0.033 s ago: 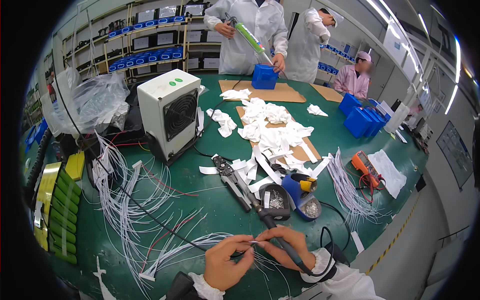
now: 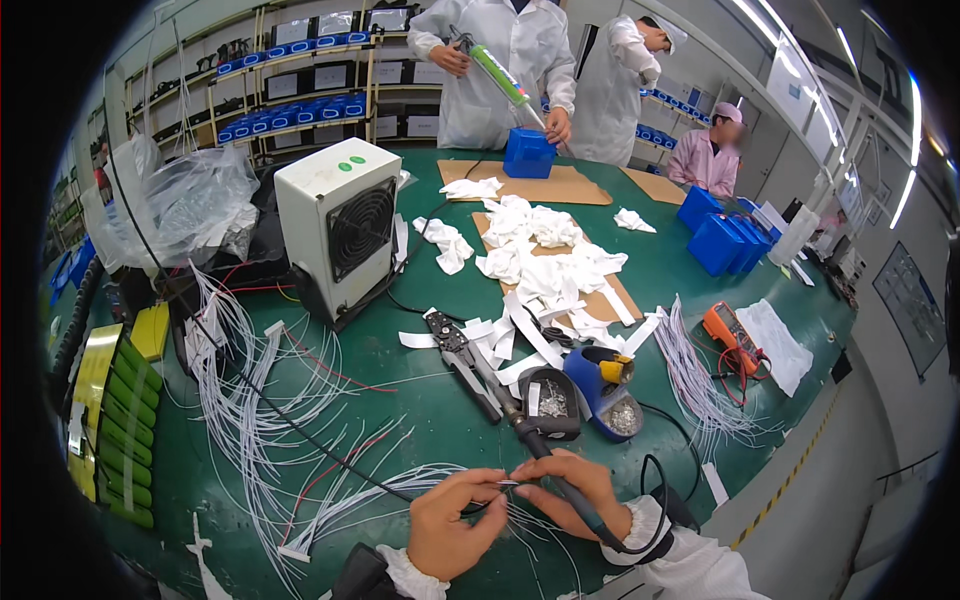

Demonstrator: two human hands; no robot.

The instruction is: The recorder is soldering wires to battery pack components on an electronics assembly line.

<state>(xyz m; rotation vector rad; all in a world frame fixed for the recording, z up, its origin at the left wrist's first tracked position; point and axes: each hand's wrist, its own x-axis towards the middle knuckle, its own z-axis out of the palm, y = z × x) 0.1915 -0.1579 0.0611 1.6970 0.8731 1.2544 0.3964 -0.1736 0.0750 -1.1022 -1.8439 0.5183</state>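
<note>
Two-handed, head view: pinching what looks like a thin wire [image 2: 508, 485] between left hand [image 2: 452, 528] and right hand [image 2: 600, 482], both grips closed, over the tabletop [image 2: 675, 268]; also carrying soldering iron [image 2: 540, 438] across right hand. Probably risking slipped ends through pinching loosely, or scorched white wires [image 2: 318, 528] through tilting iron, if hot.

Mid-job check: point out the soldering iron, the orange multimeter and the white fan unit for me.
Soldering iron [image 2: 570, 487]: head view, on its dark handle.
Orange multimeter [image 2: 738, 342]: head view, on its front face.
White fan unit [image 2: 350, 235]: head view, on its black grille.
</note>
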